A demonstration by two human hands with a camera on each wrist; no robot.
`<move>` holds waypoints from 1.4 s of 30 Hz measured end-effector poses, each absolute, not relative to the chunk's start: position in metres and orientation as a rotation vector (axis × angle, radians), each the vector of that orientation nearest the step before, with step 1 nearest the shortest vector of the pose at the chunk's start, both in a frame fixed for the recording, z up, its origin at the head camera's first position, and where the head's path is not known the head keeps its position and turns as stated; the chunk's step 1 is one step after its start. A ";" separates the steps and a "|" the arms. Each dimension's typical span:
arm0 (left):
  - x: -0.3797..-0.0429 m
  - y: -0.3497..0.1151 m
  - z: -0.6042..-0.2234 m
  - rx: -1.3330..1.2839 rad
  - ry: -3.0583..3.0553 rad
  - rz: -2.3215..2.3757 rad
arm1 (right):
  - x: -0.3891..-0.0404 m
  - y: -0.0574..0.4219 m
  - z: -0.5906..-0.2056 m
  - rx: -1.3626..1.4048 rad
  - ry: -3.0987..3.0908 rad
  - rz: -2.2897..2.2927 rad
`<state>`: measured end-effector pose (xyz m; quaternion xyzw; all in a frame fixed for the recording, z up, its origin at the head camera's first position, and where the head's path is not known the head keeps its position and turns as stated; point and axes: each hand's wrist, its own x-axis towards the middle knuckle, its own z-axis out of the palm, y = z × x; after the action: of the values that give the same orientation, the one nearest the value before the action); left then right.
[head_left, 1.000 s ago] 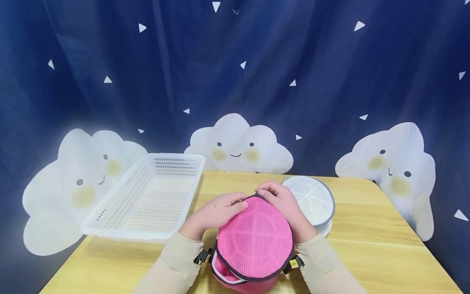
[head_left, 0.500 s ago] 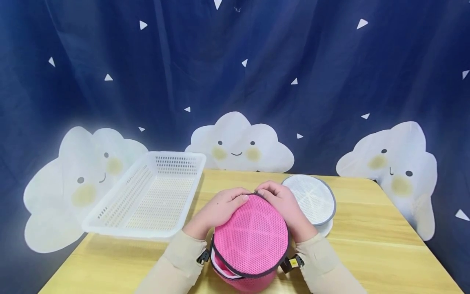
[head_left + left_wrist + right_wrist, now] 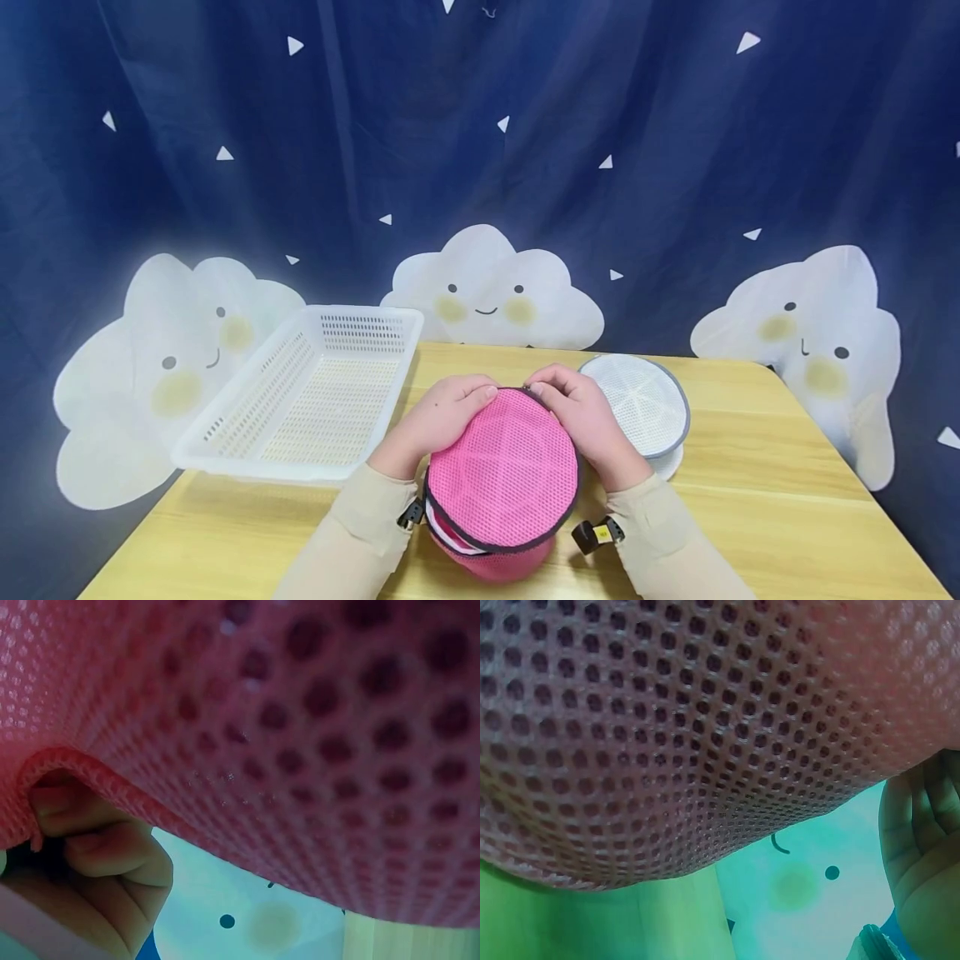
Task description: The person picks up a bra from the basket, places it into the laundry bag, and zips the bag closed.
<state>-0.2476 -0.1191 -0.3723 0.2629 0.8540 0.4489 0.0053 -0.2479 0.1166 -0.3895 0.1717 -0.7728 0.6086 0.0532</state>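
Observation:
A pink mesh laundry bag (image 3: pixel 504 471) stands before me, its round top edged by a dark zipper band. At the near left the band gapes, and a white edge shows inside. My left hand (image 3: pixel 452 414) grips the far left of the rim, thumb on top; in the left wrist view its curled fingers (image 3: pixel 105 840) hold a fold of the mesh. At the far edge of the top, my right hand (image 3: pixel 585 412) pinches the zipper band with thumb and forefinger. The right wrist view has its other fingers (image 3: pixel 922 817) beside the bag's wall, partly hidden behind it.
To the left sits a white plastic basket (image 3: pixel 408 354) with slotted walls. A white mesh bag (image 3: pixel 641 404) with a grey rim stands close behind my right hand. Both are on a wooden table (image 3: pixel 757 467), with a dark blue cloud-print curtain (image 3: pixel 480 108) behind.
The pink bag has shifted slightly left and away from me, tilting a little. Along the far rim, my hands have drawn slightly apart, the right one moving rightward.

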 end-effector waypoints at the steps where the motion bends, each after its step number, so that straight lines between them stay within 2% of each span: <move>1: -0.248 -0.120 -0.372 0.826 2.684 1.405 | -0.248 0.117 -0.390 0.510 -2.353 1.845; 15: -0.253 -0.125 -0.370 0.722 2.814 1.458 | -0.249 0.118 -0.388 0.440 -2.324 1.859; 30: -0.252 -0.133 -0.368 0.298 2.874 1.682 | -0.249 0.122 -0.393 0.388 -2.147 2.015; 42: -0.252 -0.129 -0.369 0.343 2.964 1.519 | -0.250 0.120 -0.393 0.277 -2.122 1.998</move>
<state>-0.2524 -0.1290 -0.3687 0.1020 0.8806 0.4512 -0.1029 -0.2496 0.1205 -0.3927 0.0941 -0.7206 0.6786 0.1065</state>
